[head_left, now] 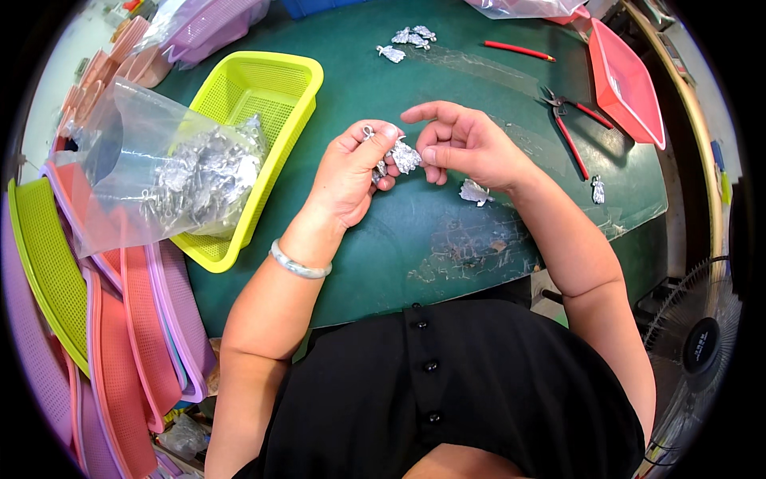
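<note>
My left hand [357, 164] is closed, thumb against fingers, on a few small silver metal charms [405, 157]. One of them sticks out toward my right hand [467, 148], whose thumb and bent fingers pinch at its edge; the index finger is raised. A loose silver charm [475, 192] lies on the green table just below my right hand. To the left, a clear plastic bag [120, 172] full of similar silver pieces [209, 172] rests in a lime-green basket [307, 80]. Parts of the held pieces are hidden behind my left fingers.
Red-handled pliers [568, 132] lie open on the table at right, near another charm [598, 190]. Farther back are several charms [415, 37] and a red rod [519, 51]. A pink tray [626, 88], a fan [702, 343] and stacked baskets [120, 359] flank the table.
</note>
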### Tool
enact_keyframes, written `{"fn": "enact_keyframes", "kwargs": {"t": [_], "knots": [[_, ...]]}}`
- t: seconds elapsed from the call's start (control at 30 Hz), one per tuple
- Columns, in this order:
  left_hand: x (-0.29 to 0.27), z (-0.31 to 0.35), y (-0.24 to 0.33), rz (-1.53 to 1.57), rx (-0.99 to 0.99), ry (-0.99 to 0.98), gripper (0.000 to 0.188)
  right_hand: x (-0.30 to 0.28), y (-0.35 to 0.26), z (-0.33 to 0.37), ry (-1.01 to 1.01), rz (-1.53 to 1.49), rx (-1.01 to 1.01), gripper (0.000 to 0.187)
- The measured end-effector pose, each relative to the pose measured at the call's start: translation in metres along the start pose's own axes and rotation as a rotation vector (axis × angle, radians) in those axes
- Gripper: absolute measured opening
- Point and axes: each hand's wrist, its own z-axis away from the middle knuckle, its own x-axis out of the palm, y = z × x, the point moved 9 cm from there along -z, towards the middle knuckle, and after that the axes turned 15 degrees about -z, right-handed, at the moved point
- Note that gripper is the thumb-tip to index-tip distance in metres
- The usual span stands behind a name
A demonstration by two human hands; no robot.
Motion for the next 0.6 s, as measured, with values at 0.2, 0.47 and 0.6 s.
{"fn": "enact_keyframes", "kwargs": {"t": [0.2, 0.47, 0.6], "knots": [[0.003, 0.001, 0.000, 0.012, 0.006, -0.006, 0.015, 0.005, 0.006, -0.001, -0.016, -0.099, 0.037, 0.043], [0.004, 0.001, -0.002, 0.124, -0.047, -0.040, 0.017, -0.005, -0.005, -0.002, 0.095, -0.123, -0.027, 0.042], [0.004, 0.001, -0.004, 0.063, -0.049, -0.032, 0.012, -0.009, -0.007, -0.002, 0.135, -0.105, -0.046, 0.041]]}}
